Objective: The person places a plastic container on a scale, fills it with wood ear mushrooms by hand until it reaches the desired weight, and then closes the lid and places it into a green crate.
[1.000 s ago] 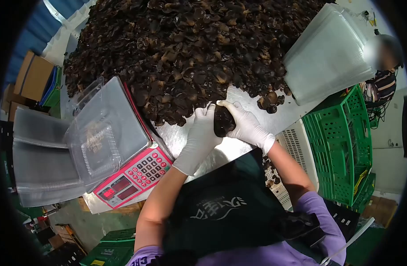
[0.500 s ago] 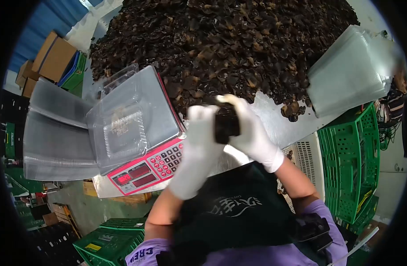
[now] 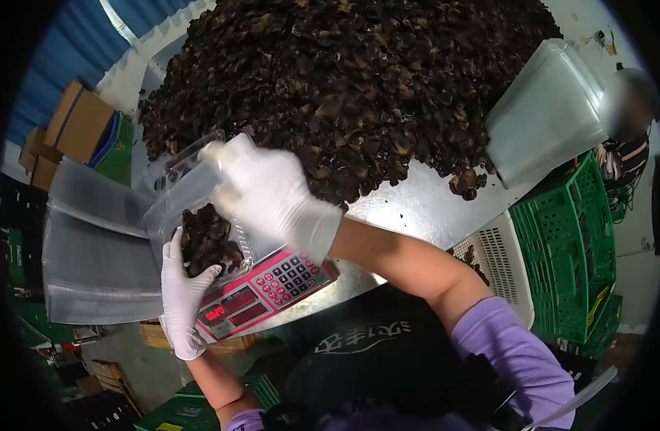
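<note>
A clump of dark wood ear mushrooms (image 3: 208, 241) lies in a clear plastic container (image 3: 242, 241) on the electronic scale (image 3: 290, 276). My left hand (image 3: 182, 294), in a white glove, is open at the container's near left side, thumb and fingers spread around the clump. Over the container's far part is my right hand (image 3: 265, 183), also gloved and blurred by motion. Its fingertips point left near the container's raised far edge and hide part of the scale plate. Red digits glow on the scale's display (image 3: 216, 314).
A large heap of wood ear (image 3: 358, 79) covers the metal table (image 3: 423, 201). Nested clear containers (image 3: 103, 244) stand left of the scale, and another stack (image 3: 545, 115) stands at right. Green crates (image 3: 560, 251) and a white basket (image 3: 504, 262) flank my right side.
Both hands have moved left from in front of my body to the scale. The wood ear clump they held is now in the container there, and the hands have separated.
</note>
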Motion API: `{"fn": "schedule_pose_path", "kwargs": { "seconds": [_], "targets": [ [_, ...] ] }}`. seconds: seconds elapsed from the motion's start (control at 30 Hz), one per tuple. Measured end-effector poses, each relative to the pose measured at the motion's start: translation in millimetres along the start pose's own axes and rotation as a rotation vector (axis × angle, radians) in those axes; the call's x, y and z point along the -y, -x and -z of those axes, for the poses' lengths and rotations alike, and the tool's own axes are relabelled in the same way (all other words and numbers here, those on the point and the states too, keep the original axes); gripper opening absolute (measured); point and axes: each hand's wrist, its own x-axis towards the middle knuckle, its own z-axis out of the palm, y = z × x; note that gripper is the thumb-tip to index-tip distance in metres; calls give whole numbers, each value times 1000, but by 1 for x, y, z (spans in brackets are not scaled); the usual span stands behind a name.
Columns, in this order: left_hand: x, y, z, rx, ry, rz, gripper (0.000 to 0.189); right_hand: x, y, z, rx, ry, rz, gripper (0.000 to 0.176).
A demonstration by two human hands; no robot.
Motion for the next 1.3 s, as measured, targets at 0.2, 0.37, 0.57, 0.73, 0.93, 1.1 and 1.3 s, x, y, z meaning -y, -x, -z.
{"fn": "schedule_pose_path", "kwargs": {
  "seconds": [0.2, 0.37, 0.57, 0.73, 0.93, 1.1, 1.3],
  "targets": [
    [-30, 22, 1, -276, -318, -82, 80, -120, 49, -40, 307, 553, 136, 41],
    [-80, 44, -28, -482, -45, -340, 47, -154, 108, -1, 276, 524, 219, 34],
    [-110, 51, -147, 197, 95, -512, 50, -190, 153, 77, 129, 635, 94, 52],
    [-107, 48, -213, 428, -191, -436, 69, -197, 171, 93, 51, 694, -61, 78],
    [-103, 37, -213, 295, -247, -539, 54, -185, 179, 96, 37, 569, -48, 79],
    [-106, -11, -202, -3, -669, -429, 38, -175, 187, 104, 73, 540, -73, 88],
    [-100, -82, -218, 181, -1149, -232, 24, -169, 203, 117, 76, 498, -154, 88]
  ]
}}
